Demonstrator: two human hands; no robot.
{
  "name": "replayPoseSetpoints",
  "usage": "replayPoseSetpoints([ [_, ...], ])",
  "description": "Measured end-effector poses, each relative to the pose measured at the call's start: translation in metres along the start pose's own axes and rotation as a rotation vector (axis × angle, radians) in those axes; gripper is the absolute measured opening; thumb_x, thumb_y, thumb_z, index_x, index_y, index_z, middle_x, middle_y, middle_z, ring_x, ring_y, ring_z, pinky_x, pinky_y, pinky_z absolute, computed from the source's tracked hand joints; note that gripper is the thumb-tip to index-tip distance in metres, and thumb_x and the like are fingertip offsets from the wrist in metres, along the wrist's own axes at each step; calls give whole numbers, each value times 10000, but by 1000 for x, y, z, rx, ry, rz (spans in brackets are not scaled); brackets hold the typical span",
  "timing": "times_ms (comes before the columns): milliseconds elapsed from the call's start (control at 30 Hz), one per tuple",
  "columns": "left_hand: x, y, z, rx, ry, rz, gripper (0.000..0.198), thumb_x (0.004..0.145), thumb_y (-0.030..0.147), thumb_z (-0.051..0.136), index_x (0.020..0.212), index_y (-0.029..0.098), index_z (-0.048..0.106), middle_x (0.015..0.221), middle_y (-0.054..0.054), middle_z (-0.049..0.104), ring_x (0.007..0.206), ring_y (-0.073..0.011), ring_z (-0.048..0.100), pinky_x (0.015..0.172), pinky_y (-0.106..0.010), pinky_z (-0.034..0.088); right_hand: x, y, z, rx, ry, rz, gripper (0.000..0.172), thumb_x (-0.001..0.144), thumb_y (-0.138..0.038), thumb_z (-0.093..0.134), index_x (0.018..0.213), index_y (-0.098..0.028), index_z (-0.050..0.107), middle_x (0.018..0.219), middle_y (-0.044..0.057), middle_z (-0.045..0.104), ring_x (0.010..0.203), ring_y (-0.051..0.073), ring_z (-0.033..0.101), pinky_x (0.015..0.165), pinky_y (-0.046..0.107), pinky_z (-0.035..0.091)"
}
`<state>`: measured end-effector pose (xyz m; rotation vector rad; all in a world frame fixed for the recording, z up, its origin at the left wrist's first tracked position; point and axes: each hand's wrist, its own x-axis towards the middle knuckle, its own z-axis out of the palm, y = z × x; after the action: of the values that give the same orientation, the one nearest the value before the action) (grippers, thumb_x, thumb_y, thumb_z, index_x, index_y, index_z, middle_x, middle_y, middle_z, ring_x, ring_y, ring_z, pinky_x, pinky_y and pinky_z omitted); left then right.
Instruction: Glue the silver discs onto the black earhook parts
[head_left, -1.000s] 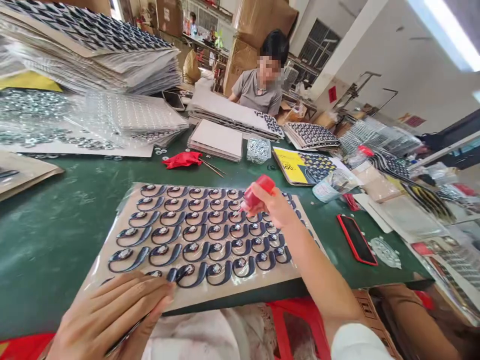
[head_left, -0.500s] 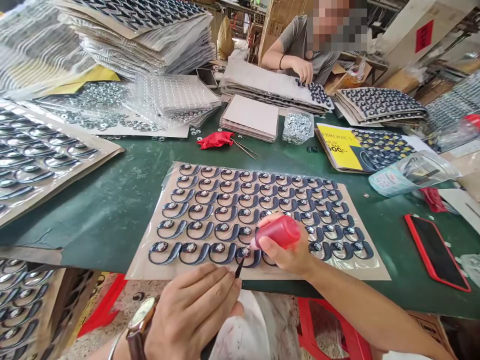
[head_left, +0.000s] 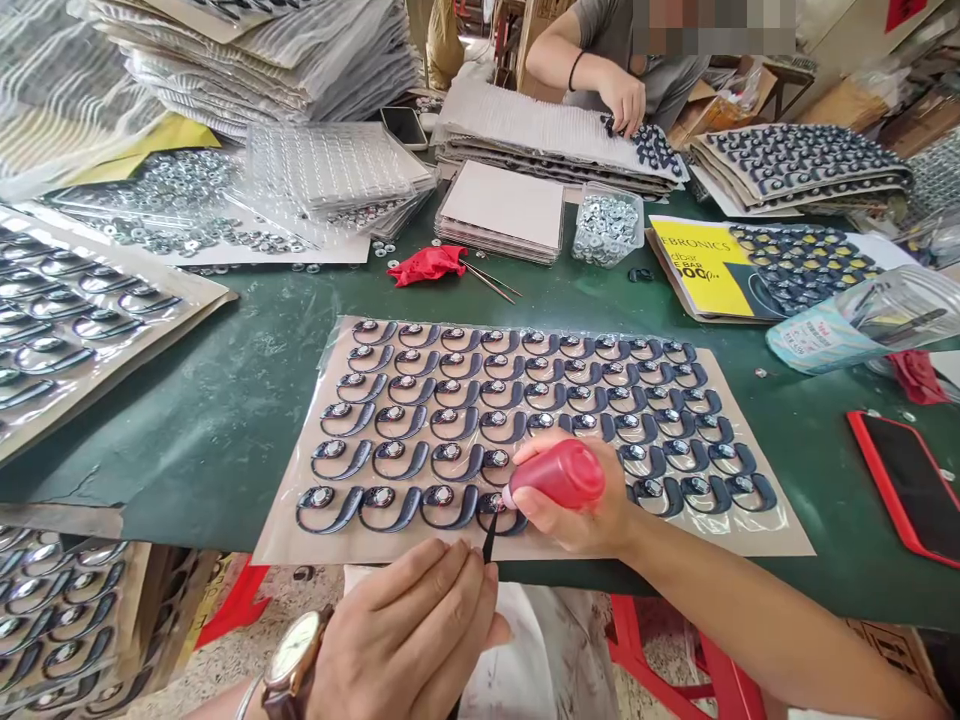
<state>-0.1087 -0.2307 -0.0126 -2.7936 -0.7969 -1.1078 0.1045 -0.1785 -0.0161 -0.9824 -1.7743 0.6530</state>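
Note:
A beige sheet point(head_left: 300, 545) holds rows of dark hook-shaped pieces with round metallic centres. My left hand point(head_left: 405, 630), a watch on its wrist, is closed at the sheet's front edge around a thin dark pointed tool point(head_left: 490, 540). The tool's tip touches or nearly touches a hook-shaped piece point(head_left: 493, 502) in the front row. My right hand point(head_left: 577, 520) is wrapped round a red squeeze bottle point(head_left: 559, 474), tilted so its nozzle meets that same piece. The bottle and hand hide several pieces behind them.
Red cloth point(head_left: 427, 266) and tweezers point(head_left: 491, 281) lie behind the sheet, near a tub of metal rings point(head_left: 609, 228). A red-edged phone point(head_left: 907, 485) is at right. Across the table point(head_left: 225, 390), a person's hand point(head_left: 622, 100) touches dark pieces on a stack.
The view has shifted slightly. Both my hands keep their holds at the same front-row piece. The other person's hand remains at the stack.

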Motion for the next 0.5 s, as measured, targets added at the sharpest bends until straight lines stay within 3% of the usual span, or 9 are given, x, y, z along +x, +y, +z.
replayPoseSetpoints([
  [333,3,-2,-6,-6,-87,5,168,952,166,559,977,77,699,945,-35,759,934,-164,706,913,-327,503,2,-2,1,58,35,117,168,819,-328,686,744,-204,601,650,14,670,560,136,643,541,242,527],
  [500,9,0,-13,-4,-164,-23,173,959,161,545,1003,77,690,964,-31,758,954,-162,708,891,-322,515,2,-1,-2,62,46,182,114,856,-299,635,798,-204,608,569,-8,638,508,136,631,535,249,527],
])
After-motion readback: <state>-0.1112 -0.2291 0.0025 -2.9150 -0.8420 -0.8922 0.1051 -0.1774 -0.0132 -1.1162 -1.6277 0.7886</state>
